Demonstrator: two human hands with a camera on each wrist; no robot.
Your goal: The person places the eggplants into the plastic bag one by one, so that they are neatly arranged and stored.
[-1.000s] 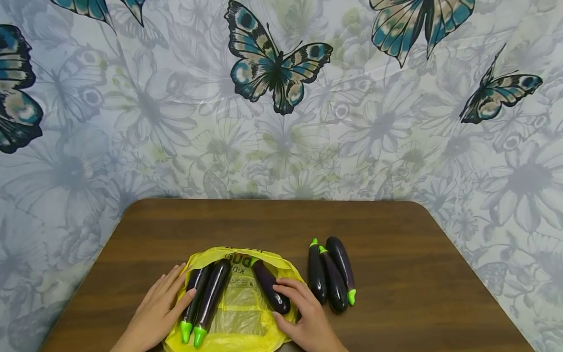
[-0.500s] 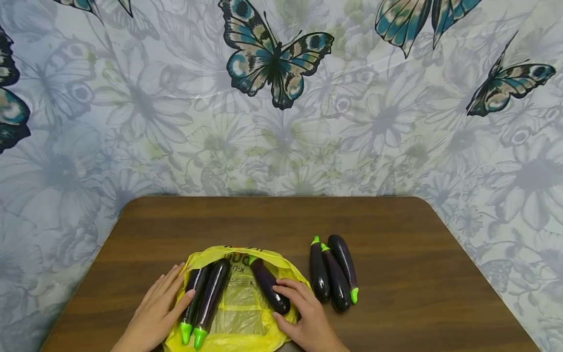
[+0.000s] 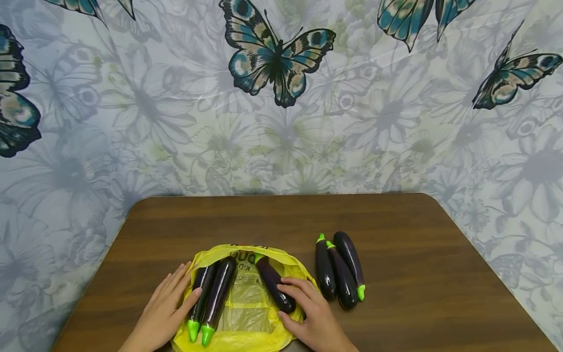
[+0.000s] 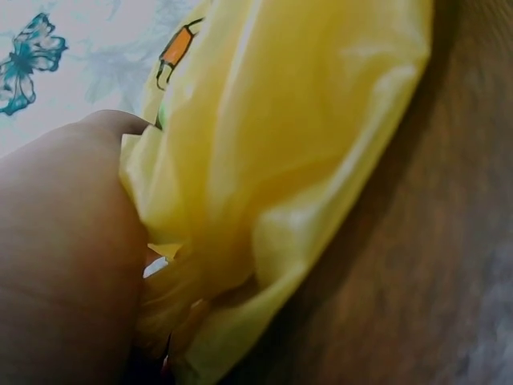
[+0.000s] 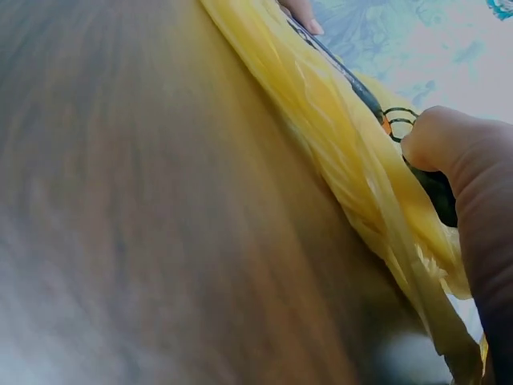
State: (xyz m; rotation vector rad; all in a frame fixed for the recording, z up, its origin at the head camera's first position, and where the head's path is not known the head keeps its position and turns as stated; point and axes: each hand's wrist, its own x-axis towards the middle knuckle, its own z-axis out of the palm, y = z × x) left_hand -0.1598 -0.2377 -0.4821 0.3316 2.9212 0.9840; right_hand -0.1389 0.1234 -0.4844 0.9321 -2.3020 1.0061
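Note:
A yellow plastic bag lies flat on the brown table near its front edge. Two dark eggplants with green stems lie side by side on the bag's left part, and a third eggplant lies on its right part. My left hand rests flat at the bag's left edge, thumb against the nearest eggplant. My right hand rests on the bag's right edge with relaxed fingers over the third eggplant's near end. The wrist views show the bag close up beside each hand.
Three more eggplants lie together on the bare table right of the bag, close to my right hand. The table's rounded far corners meet a wall covering printed with butterflies. Bare wood stretches behind the bag and to the far right.
The head view has shifted slightly. Both hands and all eggplants stay where they were.

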